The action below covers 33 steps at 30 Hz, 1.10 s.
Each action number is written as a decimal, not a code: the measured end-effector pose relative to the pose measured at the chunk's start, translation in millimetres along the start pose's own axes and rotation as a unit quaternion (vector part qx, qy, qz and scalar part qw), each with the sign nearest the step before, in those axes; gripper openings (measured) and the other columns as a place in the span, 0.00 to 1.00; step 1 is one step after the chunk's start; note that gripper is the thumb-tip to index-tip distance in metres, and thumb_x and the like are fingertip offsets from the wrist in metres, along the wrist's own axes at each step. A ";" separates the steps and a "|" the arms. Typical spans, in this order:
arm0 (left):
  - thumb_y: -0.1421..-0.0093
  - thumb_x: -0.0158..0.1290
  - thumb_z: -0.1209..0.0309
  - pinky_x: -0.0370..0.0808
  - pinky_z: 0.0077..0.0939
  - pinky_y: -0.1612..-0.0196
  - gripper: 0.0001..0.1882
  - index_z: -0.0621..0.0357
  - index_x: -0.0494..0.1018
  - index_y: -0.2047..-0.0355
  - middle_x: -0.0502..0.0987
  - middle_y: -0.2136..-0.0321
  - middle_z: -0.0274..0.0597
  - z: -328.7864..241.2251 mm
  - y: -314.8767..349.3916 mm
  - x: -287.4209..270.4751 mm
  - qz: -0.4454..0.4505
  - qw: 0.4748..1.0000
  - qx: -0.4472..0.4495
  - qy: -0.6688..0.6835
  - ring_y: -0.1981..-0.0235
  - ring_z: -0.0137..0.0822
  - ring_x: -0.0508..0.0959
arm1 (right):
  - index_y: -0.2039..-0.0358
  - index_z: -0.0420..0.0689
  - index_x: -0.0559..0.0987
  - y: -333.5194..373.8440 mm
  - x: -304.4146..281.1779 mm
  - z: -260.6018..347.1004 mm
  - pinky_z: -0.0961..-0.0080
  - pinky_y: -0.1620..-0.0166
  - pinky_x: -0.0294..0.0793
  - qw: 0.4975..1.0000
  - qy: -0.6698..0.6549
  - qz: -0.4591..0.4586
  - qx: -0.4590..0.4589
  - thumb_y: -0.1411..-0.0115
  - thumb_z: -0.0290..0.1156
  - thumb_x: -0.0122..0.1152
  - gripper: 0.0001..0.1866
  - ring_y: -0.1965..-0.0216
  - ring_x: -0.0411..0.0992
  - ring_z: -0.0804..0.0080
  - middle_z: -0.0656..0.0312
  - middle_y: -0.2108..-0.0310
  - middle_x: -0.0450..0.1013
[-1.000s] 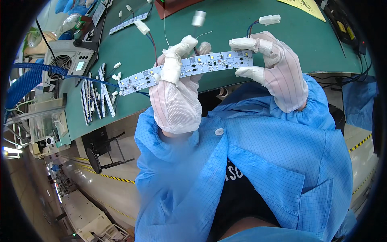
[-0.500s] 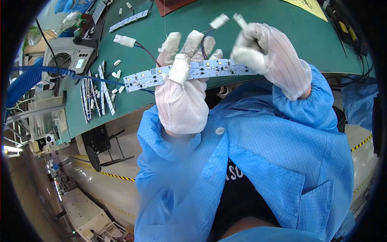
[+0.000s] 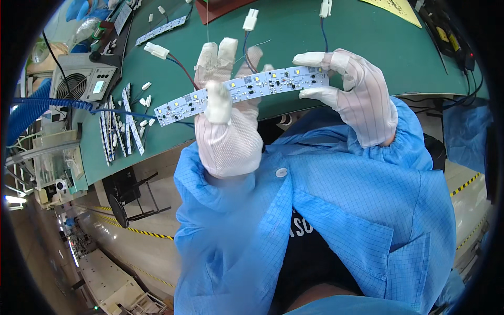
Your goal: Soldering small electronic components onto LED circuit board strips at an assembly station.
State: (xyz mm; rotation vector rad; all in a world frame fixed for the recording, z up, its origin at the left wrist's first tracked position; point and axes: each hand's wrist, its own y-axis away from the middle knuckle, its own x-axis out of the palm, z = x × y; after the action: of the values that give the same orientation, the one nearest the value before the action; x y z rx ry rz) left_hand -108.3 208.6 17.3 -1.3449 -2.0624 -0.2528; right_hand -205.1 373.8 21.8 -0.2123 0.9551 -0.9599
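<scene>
The LED circuit board strip (image 3: 257, 85) slants above the desk (image 3: 388, 47). The left hand (image 3: 229, 142) clamps its left half between thumb above and fingers behind; the right hand (image 3: 362, 100) brackets its right end, grip unclear.

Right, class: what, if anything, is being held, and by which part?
The left hand grips the circuit board left of its middle, thumb across its face. The right hand brackets the board's right end; whether it grips cannot be told.
</scene>
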 end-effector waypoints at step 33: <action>0.40 0.48 0.68 0.65 0.13 0.85 0.14 0.66 0.70 0.59 0.77 0.72 0.45 -48.5 9.9 -2.2 0.046 0.836 -0.302 -0.456 0.85 0.23 0.71 | 0.68 0.47 0.81 4.5 6.5 -16.0 0.77 0.67 0.74 1.000 -0.013 -0.018 -0.018 0.50 0.38 0.63 0.11 0.73 0.75 0.69 0.63 0.72 0.77</action>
State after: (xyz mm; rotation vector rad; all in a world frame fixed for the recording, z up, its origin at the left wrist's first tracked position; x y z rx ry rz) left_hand -78.9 187.8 51.4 -2.2647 -2.8107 -0.2583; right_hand -213.3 375.3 6.1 -0.2715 0.9483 -0.9715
